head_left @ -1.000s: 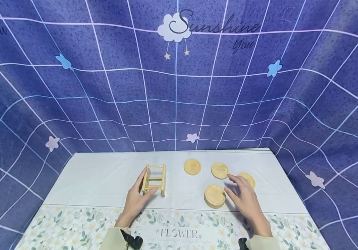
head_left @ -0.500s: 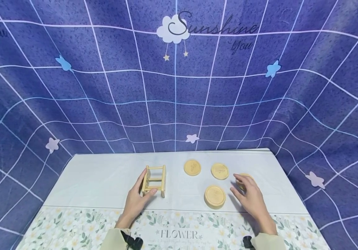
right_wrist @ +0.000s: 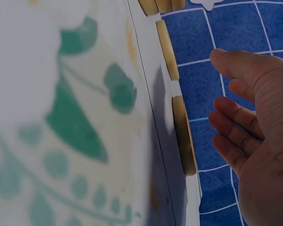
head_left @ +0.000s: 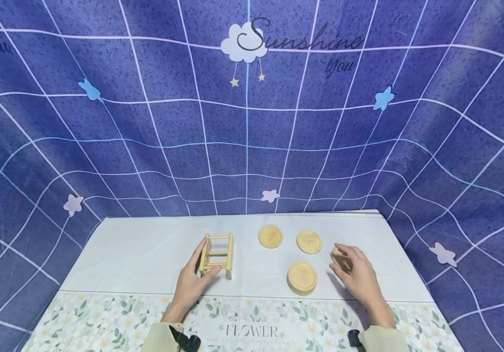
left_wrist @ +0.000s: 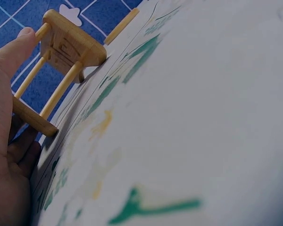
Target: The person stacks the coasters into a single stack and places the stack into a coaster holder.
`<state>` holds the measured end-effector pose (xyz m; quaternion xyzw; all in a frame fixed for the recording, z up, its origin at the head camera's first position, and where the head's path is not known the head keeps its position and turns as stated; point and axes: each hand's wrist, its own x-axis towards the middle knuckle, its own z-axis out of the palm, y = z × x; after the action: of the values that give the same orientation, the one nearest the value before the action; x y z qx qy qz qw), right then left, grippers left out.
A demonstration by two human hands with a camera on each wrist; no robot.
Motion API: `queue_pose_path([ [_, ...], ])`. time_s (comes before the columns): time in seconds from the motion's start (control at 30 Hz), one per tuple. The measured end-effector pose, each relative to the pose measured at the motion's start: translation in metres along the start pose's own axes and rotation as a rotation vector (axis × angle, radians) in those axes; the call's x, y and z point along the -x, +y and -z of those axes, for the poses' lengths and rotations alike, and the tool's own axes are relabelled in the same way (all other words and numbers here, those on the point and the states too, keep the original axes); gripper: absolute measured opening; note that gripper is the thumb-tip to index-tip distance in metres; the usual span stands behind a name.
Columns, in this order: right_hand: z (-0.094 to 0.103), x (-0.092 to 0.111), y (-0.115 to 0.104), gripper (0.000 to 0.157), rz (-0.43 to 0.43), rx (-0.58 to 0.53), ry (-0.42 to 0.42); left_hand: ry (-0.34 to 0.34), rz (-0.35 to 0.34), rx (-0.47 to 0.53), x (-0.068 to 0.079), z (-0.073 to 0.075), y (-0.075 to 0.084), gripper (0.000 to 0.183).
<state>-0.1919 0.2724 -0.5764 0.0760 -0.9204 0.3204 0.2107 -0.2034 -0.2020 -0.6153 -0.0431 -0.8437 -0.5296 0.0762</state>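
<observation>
My left hand point(head_left: 190, 285) grips a small wooden rack with rods point(head_left: 230, 255) by its left side, thumb across the near rod. In the left wrist view the rack's carved end panel point(left_wrist: 68, 44) faces the camera. Farther right, my right hand point(head_left: 361, 279) hovers over a round wooden coaster point(head_left: 338, 258), partly hiding it. The right wrist view has its fingers loosely bent, with a gap between them and that coaster point(right_wrist: 184, 136). A thicker stack of coasters point(head_left: 302, 277) sits to the left of this hand.
Two more engraved coasters lie flat toward the back, one left point(head_left: 271, 236) and one right point(head_left: 309, 242). The white tablecloth point(head_left: 146, 254) has a floral front band point(head_left: 115, 318). A blue grid curtain point(head_left: 168, 161) rises behind the table and along its sides.
My right hand has moved right, from beside the coaster stack to over the rightmost coaster. The left hand stays on the rack, which has not moved.
</observation>
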Motion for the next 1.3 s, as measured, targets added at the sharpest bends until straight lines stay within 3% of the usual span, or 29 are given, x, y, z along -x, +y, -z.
queue_pose_path([
  [0.77, 0.007, -0.002, 0.013, 0.066, 0.029, 0.016, 0.028, 0.001, -0.001, -0.017, 0.001, 0.001, 0.001, 0.095],
  [1.3, 0.01, -0.005, 0.022, 0.066, 0.002, 0.02, 0.007, -0.002, 0.002, -0.004, 0.0, 0.0, 0.003, 0.095],
])
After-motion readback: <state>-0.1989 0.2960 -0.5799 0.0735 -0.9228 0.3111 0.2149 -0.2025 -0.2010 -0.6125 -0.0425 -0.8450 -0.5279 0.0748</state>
